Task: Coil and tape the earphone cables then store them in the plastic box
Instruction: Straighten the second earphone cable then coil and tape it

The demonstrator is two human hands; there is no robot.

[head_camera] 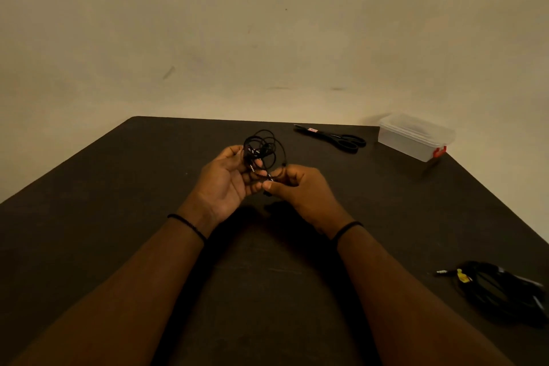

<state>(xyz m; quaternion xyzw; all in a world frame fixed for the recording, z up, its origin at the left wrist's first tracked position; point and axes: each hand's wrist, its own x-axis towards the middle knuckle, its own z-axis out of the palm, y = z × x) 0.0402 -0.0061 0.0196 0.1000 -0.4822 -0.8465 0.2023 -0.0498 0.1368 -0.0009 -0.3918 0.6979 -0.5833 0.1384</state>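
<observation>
At lower right, 1 coiled cable (499, 291) lay on the table (118, 187). At centre, a light, limp earphone cable (263, 148) was cradled by the left hand (225, 181) and pinched by the right hand (300, 190); it seemed best gripped across its loops. The plastic box (416, 137) sat at upper right.

Black earphone cable (264, 147) over a dark brown table (118, 187), against a plain beige wall (267, 24).

The cable's plug shows a glint of silver among the black loops. A thin black band (187, 224) circles each wrist nearer the camera than the cable. To the cable's right lie scissors (335, 138), black in handle and blade, with a small red-and-white label near the tip. Further right of the cable stands a clear, whitish plastic box (414, 137) with a red latch on its end. Well right of the cable and nearer the camera, a second black cable bundle (502, 291) carries a yellow tag and a silver plug.
</observation>
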